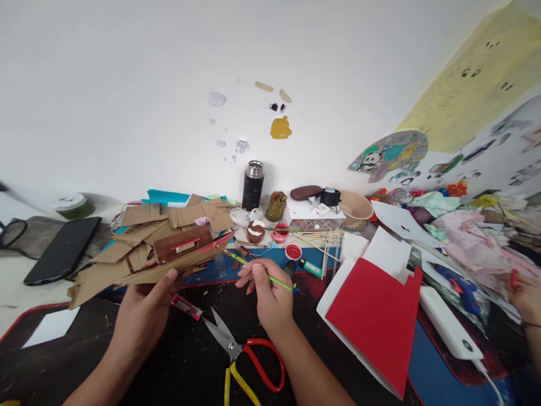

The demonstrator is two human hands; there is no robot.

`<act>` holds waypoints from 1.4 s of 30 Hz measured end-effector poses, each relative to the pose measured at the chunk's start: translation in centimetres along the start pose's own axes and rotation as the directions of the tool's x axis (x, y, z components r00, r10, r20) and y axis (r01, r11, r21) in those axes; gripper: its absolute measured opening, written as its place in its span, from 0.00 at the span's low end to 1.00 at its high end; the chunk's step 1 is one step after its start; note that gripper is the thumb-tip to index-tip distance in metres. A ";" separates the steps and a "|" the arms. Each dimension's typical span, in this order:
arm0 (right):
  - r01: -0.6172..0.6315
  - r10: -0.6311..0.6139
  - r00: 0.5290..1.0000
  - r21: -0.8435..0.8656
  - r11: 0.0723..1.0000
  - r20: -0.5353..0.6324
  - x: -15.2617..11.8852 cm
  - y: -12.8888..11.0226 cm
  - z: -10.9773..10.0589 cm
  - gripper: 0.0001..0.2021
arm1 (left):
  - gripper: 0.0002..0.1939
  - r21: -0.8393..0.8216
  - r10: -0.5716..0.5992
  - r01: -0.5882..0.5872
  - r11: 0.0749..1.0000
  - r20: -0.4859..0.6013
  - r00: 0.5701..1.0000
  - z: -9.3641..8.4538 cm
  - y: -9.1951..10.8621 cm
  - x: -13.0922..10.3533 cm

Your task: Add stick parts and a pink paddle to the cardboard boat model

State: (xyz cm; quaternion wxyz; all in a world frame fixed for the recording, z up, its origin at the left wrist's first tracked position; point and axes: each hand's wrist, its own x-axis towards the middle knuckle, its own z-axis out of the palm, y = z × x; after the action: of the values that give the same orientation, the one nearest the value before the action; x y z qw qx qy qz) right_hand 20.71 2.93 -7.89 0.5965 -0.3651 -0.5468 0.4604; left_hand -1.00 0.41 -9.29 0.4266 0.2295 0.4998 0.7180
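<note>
My left hand [146, 307] grips a cardboard model [164, 270] by its near edge, thumb on top. The model looks boat-like, with a long flat side and a brown-painted box part [183, 245] that has a red-edged opening. In my right hand [273, 299] is a thin green paintbrush [279, 283], held between the fingers with its bristle end pointing left toward the model. Below and between my hands lie scissors [230, 344] with one red and one yellow handle, blades apart. A small pink-and-red packet [186, 307] rests beside my left hand.
Cardboard scraps [143, 217] pile up behind the model. Open paint jars, one brown [256, 237] and one red [293, 252], stand near a black flask [252, 189]. Red card [376, 316] and a white power strip [448, 324] lie right. Another person's hand [528, 299] shows at the right edge.
</note>
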 end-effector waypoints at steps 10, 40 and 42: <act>0.044 -0.042 0.996 -0.025 0.999 0.084 -0.8 0.1 0.8 0.25 | 0.29 0.038 -0.005 0.004 0.999 0.045 0.999 -0.2 -0.3 -0.2; -0.003 0.003 0.999 -0.012 1.000 0.041 -0.5 -0.1 0.7 0.26 | 0.29 0.053 -0.007 0.005 0.999 0.043 0.999 0.1 -0.2 -0.4; 0.013 -0.012 0.998 -0.017 1.000 0.058 -0.6 -0.1 0.8 0.26 | 0.29 0.058 -0.004 0.002 0.998 0.042 0.999 0.0 -0.2 -0.4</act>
State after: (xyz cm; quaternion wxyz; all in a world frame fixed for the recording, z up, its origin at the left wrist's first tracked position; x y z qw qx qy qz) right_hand 19.92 2.26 -7.88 0.5800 -0.3534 -0.5702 0.4622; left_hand -0.67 0.11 -9.41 0.4313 0.2561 0.5115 0.6977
